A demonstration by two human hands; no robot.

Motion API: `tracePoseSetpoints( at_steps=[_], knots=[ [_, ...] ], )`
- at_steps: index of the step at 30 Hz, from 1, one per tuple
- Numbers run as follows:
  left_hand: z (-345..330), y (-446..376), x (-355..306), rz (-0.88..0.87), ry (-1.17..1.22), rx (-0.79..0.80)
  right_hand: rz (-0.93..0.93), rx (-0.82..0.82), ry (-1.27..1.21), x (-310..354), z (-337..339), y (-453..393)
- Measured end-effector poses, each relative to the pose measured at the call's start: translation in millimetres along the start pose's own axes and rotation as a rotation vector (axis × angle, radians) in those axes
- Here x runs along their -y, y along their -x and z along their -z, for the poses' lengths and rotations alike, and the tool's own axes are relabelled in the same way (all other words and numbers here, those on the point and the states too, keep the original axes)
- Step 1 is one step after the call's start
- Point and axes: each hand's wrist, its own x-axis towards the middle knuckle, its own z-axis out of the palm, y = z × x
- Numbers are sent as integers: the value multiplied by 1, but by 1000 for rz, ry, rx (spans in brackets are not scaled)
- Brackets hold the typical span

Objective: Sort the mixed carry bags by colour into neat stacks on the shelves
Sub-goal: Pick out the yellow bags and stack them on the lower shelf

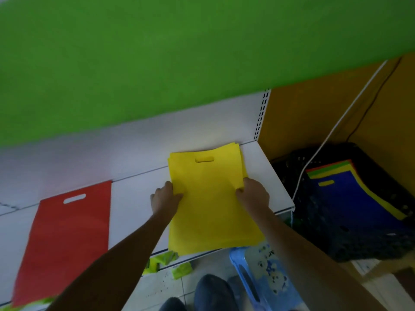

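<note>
Beside yellow bags, red bag, crate

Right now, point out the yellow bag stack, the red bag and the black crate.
yellow bag stack (pixel 211 212): head view, middle of top bag.
red bag (pixel 67 239): head view, its centre.
black crate (pixel 314 212): head view, left wall.

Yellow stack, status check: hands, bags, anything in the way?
Left hand and right hand both gripping the yellow stack by its side edges on the white shelf. Red bag lies apart, left. Mixed bags wait in the black crate. Nothing blocking.
</note>
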Motion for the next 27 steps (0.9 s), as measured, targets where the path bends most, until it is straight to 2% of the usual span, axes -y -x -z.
tracePoseSetpoints(
  at_steps=[5,10,14,17,23,27],
  knots=[
    [-3,10,-8,39,-46,24,-46,25,7,-4,3,6],
    [18,37,-15,-8,84,-187,-89,11,-55,5,27,19],
    [75,80,-7,-92,265,-252,211,4,-21,58,64,56],
    [131,116,26,-150,310,-339,450,13,15,115,87,96],
    [237,222,143,-18,269,-530,880,59,-8,242,116,210],
    [301,307,229,53,448,-552,1140,135,-148,334,131,310]
  ],
)
